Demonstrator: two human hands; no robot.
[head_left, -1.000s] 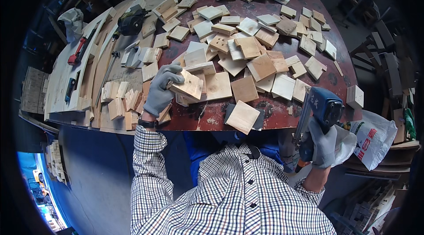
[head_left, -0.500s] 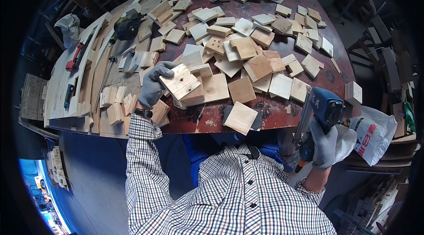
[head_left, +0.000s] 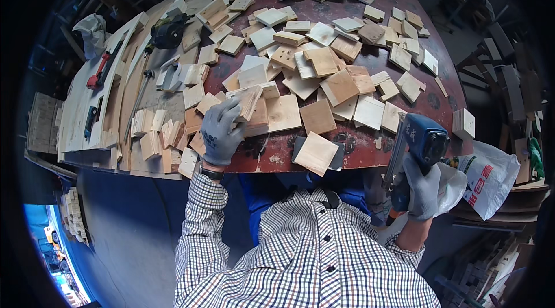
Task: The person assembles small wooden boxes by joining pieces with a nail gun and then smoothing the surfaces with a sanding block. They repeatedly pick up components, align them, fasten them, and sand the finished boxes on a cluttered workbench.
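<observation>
My left hand (head_left: 221,133), in a grey glove, is at the table's near edge left of the middle. Its fingers close on a small wooden block (head_left: 248,103), tilted over a stack of similar blocks (head_left: 257,120). My right hand (head_left: 424,189), gloved too, grips a blue nail gun (head_left: 426,141) at the right front corner, its long magazine on the left side. Between the hands, a pale square block (head_left: 315,153) lies on a dark flat piece (head_left: 336,160) at the near edge.
Loose wooden blocks (head_left: 324,62) cover much of the dark red table (head_left: 266,160). Boards (head_left: 87,105), a red-handled tool (head_left: 101,71) and a black-and-yellow tool (head_left: 167,33) lie at left. A white plastic bag (head_left: 491,178) hangs at right, beside a stacked block (head_left: 463,124).
My left hand has moved right and toward me, and the block in it has turned onto a steeper tilt. My right hand and the nail gun stay almost still.
</observation>
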